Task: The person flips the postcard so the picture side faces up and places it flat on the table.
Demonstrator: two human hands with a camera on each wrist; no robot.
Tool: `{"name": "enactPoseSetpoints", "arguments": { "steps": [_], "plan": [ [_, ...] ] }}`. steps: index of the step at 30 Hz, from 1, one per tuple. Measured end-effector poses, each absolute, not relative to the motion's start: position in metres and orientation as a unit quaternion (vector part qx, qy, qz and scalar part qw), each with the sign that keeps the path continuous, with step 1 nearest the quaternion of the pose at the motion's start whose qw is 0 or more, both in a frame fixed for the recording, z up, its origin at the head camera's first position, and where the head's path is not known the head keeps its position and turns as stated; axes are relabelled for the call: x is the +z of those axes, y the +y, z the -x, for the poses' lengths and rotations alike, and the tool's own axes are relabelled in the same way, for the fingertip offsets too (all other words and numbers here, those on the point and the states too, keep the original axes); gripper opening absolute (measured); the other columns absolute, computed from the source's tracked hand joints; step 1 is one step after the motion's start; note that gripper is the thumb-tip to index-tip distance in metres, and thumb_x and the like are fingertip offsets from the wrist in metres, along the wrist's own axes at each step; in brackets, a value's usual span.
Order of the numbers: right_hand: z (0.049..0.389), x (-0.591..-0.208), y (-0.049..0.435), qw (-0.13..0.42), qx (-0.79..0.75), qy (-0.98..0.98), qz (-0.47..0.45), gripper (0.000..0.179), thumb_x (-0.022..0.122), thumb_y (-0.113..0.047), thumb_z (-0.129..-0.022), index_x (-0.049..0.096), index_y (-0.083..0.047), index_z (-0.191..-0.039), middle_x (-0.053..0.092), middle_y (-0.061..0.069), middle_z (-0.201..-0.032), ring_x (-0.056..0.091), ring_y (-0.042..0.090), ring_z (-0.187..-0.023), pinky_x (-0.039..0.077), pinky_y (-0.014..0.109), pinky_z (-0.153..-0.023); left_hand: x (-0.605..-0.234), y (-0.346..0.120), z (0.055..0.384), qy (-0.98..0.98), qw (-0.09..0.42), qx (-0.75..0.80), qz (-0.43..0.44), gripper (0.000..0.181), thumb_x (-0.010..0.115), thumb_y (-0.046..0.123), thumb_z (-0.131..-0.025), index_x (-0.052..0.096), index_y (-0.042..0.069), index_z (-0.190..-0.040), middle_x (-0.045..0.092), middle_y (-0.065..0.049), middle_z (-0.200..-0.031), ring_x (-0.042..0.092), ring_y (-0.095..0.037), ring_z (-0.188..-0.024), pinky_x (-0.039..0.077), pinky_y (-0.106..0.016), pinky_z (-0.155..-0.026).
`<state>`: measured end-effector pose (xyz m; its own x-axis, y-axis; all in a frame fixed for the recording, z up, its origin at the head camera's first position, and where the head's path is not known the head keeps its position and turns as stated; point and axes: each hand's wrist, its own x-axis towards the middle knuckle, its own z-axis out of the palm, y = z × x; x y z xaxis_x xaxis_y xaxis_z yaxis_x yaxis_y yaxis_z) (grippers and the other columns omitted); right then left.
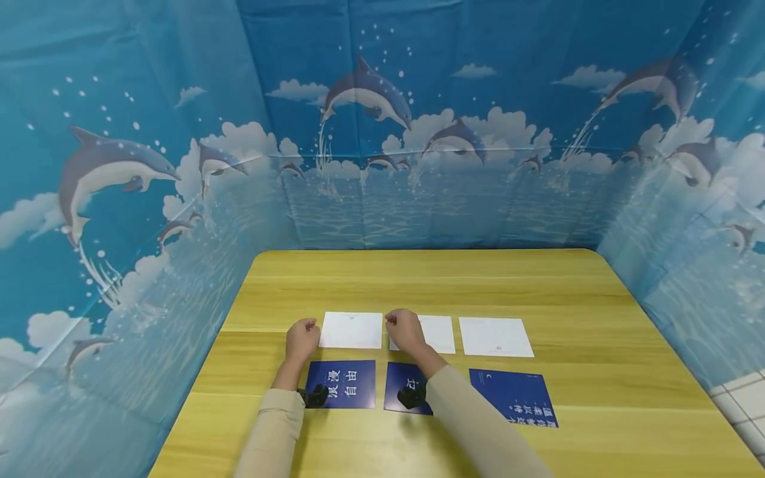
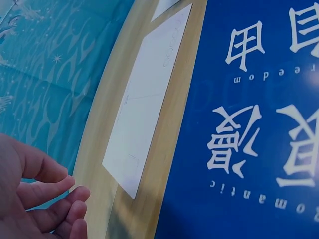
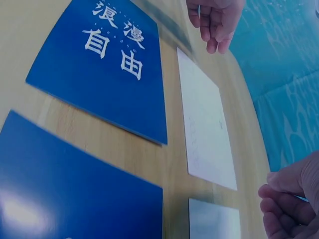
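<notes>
Your left hand [image 1: 303, 340] and right hand [image 1: 406, 330] are loosely curled and hold nothing. One white card [image 1: 351, 330] lies at three o'clock from your left hand, twelve o'clock from a blue card [image 1: 342, 385]. To straighten it, best touch both ends softly.

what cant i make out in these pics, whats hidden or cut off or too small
Head view: middle blue card, lettering partly hidden by the right sleeve and wrist camera.
Head view: right blue card, lower left corner behind that sleeve.
Head view: middle white card, left part covered by the right hand.
Head view: left white card, print too small.
Left wrist view: left blue card, cut off by the right edge.
</notes>
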<state>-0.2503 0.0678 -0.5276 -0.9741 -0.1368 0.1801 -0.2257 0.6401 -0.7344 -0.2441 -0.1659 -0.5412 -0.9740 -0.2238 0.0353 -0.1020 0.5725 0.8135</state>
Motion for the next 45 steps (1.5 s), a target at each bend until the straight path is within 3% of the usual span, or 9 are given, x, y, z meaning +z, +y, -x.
{"name": "enactPoseSetpoints", "arguments": {
  "steps": [7,17,20,23,26,30,36,41,45],
  "plan": [
    [0.251,-0.534,0.056,0.013,0.406,-0.909,-0.090,0.020,0.057,-0.001,-0.087,0.066,0.005,-0.103,0.065,0.013,-0.093,0.061,0.026,-0.086,0.050,0.037,-0.072,-0.547,-0.171,0.240,-0.892,0.019,-0.440,-0.103,0.039,0.046,0.006,-0.087,0.052,-0.013,-0.120,0.054,-0.027,-0.119,0.054,-0.036,-0.100,0.045,-0.045,-0.082],
    [0.255,-0.547,0.058,-0.002,0.353,-0.930,-0.105,0.019,0.053,0.002,-0.086,0.069,0.004,-0.096,0.065,0.012,-0.078,0.035,0.009,-0.051,0.040,0.028,-0.056,-0.552,-0.173,0.240,-0.898,0.013,-0.434,-0.068,0.038,0.041,0.002,-0.087,0.053,-0.013,-0.120,0.055,-0.026,-0.118,0.050,-0.039,-0.110,0.046,-0.044,-0.082],
    [0.254,-0.547,0.058,-0.004,0.349,-0.931,-0.106,0.018,0.052,0.004,-0.085,0.066,0.002,-0.075,0.043,0.001,-0.051,0.023,0.008,-0.048,0.031,0.026,-0.051,-0.551,-0.173,0.242,-0.901,0.006,-0.429,-0.064,0.038,0.041,0.004,-0.088,0.053,-0.012,-0.120,0.054,-0.025,-0.119,0.049,-0.039,-0.111,0.046,-0.043,-0.081],
    [0.255,-0.548,0.057,-0.007,0.352,-0.930,-0.108,0.030,0.050,0.006,-0.085,0.046,-0.005,-0.057,0.019,-0.003,-0.050,0.013,0.011,-0.048,0.019,0.026,-0.047,-0.551,-0.172,0.243,-0.905,0.007,-0.421,-0.058,0.036,0.042,0.005,-0.090,0.054,-0.012,-0.120,0.054,-0.026,-0.120,0.049,-0.039,-0.111,0.045,-0.045,-0.083],
    [0.255,-0.549,0.056,0.001,0.358,-0.927,-0.109,0.023,0.050,0.008,-0.083,0.057,0.001,-0.063,0.041,-0.001,-0.050,0.012,0.010,-0.046,0.020,0.025,-0.046,-0.549,-0.170,0.244,-0.907,0.011,-0.418,-0.054,0.034,0.043,0.006,-0.092,0.055,-0.012,-0.119,0.053,-0.025,-0.121,0.048,-0.039,-0.113,0.043,-0.047,-0.086],
    [0.254,-0.550,0.053,0.004,0.369,-0.923,-0.110,0.025,0.050,0.008,-0.083,0.066,0.009,-0.103,0.066,0.018,-0.087,0.015,0.009,-0.043,0.022,0.023,-0.044,-0.548,-0.166,0.245,-0.906,0.017,-0.420,-0.056,0.033,0.042,0.005,-0.092,0.056,-0.011,-0.117,0.054,-0.024,-0.121,0.047,-0.038,-0.114,0.042,-0.047,-0.089],
    [0.254,-0.550,0.049,0.009,0.366,-0.925,-0.103,0.017,0.051,0.008,-0.082,0.064,0.007,-0.071,0.054,0.015,-0.056,0.013,0.010,-0.045,0.021,0.024,-0.045,-0.548,-0.160,0.246,-0.907,0.035,-0.415,-0.060,0.033,0.042,0.004,-0.090,0.059,-0.012,-0.113,0.056,-0.025,-0.117,0.053,-0.037,-0.106,0.044,-0.046,-0.085],
    [0.254,-0.553,0.047,0.026,0.369,-0.924,-0.091,0.025,0.050,0.009,-0.080,0.060,-0.001,-0.060,0.067,0.017,-0.084,0.014,0.009,-0.044,0.020,0.022,-0.043,-0.550,-0.158,0.246,-0.906,0.046,-0.417,-0.063,0.032,0.042,0.003,-0.090,0.060,-0.012,-0.112,0.056,-0.026,-0.116,0.052,-0.037,-0.107,0.045,-0.046,-0.084],
    [0.254,-0.557,0.045,0.035,0.397,-0.915,-0.062,0.022,0.048,0.010,-0.077,0.069,0.004,-0.076,0.067,0.016,-0.081,0.019,0.008,-0.040,0.021,0.020,-0.040,-0.551,-0.157,0.249,-0.907,0.059,-0.414,-0.058,0.019,0.045,-0.005,-0.081,0.061,-0.005,-0.070,0.055,-0.012,-0.066,0.048,-0.021,-0.061,0.040,-0.028,-0.053]
  ]
}}
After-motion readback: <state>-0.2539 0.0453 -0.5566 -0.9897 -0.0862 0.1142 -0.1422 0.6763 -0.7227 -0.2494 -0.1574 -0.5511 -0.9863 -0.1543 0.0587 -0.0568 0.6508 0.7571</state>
